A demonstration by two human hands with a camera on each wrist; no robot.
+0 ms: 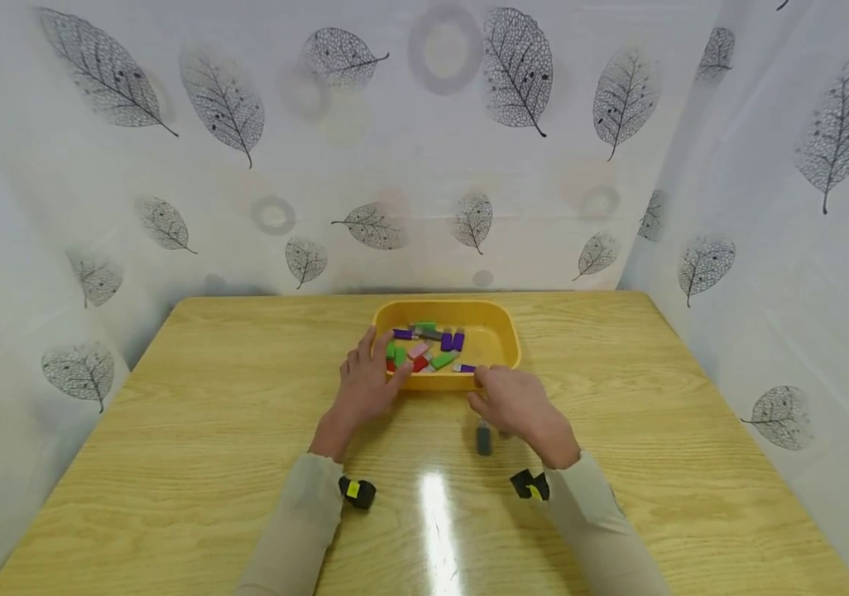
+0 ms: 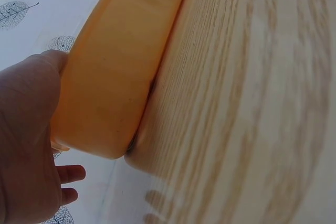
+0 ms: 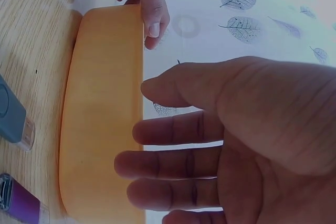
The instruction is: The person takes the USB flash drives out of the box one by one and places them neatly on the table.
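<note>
A yellow tray (image 1: 502,331) holds several USB flash drives, among them a green one (image 1: 443,360), a pink one (image 1: 419,351) and a purple one (image 1: 467,368). My left hand (image 1: 365,381) grips the tray's front-left corner, its thumb over the front rim. At the front-right rim, my right hand (image 1: 517,403) has its fingers extended, with nothing held in the right wrist view. On the tabletop before the tray lies a grey USB flash drive (image 1: 483,439); close to it, the right wrist view shows a purple USB flash drive (image 3: 23,202).
The wooden table (image 1: 231,430) runs back to a white curtain (image 1: 410,165) printed with leaves. Black wrist straps (image 1: 359,493) with yellow marks sit at both wrists.
</note>
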